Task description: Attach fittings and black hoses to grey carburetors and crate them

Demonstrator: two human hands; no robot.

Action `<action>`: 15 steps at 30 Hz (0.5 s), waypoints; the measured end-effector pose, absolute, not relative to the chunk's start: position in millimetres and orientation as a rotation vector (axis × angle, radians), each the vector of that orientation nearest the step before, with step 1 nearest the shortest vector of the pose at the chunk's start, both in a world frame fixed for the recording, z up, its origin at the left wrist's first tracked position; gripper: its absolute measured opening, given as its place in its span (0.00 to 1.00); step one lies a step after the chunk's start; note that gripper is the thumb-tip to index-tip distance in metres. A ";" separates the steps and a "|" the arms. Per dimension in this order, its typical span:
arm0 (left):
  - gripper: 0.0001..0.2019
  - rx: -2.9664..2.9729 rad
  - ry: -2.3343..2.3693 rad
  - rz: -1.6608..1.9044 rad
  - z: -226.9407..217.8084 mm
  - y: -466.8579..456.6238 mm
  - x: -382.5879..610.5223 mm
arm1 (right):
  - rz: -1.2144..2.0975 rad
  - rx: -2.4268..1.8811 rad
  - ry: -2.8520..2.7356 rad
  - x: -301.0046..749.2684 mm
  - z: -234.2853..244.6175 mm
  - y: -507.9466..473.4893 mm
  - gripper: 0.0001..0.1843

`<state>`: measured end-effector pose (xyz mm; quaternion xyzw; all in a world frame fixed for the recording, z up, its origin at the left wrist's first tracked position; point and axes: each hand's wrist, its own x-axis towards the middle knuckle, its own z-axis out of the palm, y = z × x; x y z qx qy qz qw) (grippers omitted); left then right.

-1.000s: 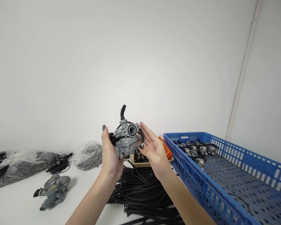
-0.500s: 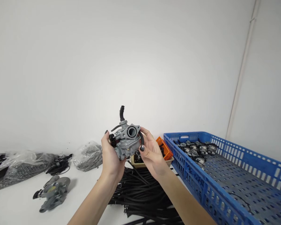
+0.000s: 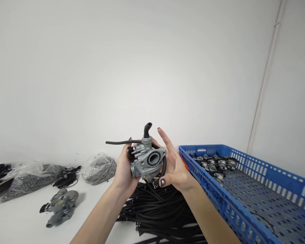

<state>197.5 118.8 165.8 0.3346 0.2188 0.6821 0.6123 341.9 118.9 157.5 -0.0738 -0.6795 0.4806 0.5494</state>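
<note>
A grey metal carburetor (image 3: 145, 162), upright with its round bore facing me, is held up between my hands. My left hand (image 3: 124, 173) is wrapped around its left side, by the black screw knobs. My right hand (image 3: 179, 171) holds its right side, the thumb against a black hose (image 3: 164, 166) near a small wire clip and the index finger raised clear. Some right fingers are hidden behind the body. A bent black rubber boot (image 3: 147, 130) tops the carburetor, and a thin black tube (image 3: 120, 142) sticks out to the left.
Another carburetor (image 3: 61, 206) lies on the white table (image 3: 22, 223) at left. Black hoses (image 3: 157, 210) are heaped below my hands. A blue crate (image 3: 244, 211) at right contains several carburetors (image 3: 216, 164). Clear plastic bags of small parts (image 3: 99, 169) line the wall.
The carburetor has moved slightly right and turned, so its thin tube now points out left. My right index finger has lifted off it, and the thumb has moved lower along the hose.
</note>
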 end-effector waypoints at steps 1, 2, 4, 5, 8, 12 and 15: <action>0.15 0.765 0.516 1.549 166.2 118.0 196.9 | 1.120 -0.178 -1.613 341.6 157.4 119.0 0.66; 0.17 0.753 0.524 1.526 166.8 117.1 196.6 | 1.110 -0.177 -1.615 341.2 157.1 119.6 0.66; 0.20 0.734 0.507 1.486 168.3 115.2 196.5 | 1.110 -0.162 -1.606 340.4 156.0 122.0 0.65; 0.20 0.735 0.484 1.470 168.9 114.4 196.8 | 1.115 -0.156 -1.594 340.2 155.3 123.8 0.64; 0.19 0.754 0.441 1.449 170.1 113.7 198.1 | 1.122 -0.204 -1.530 340.4 153.3 131.2 0.62; 0.11 0.787 0.450 1.492 169.8 117.1 199.4 | 1.093 -0.311 -1.412 342.2 151.1 142.9 0.58; 0.10 0.799 0.482 1.514 168.9 120.1 200.1 | 1.080 -0.347 -1.360 342.6 148.2 151.4 0.53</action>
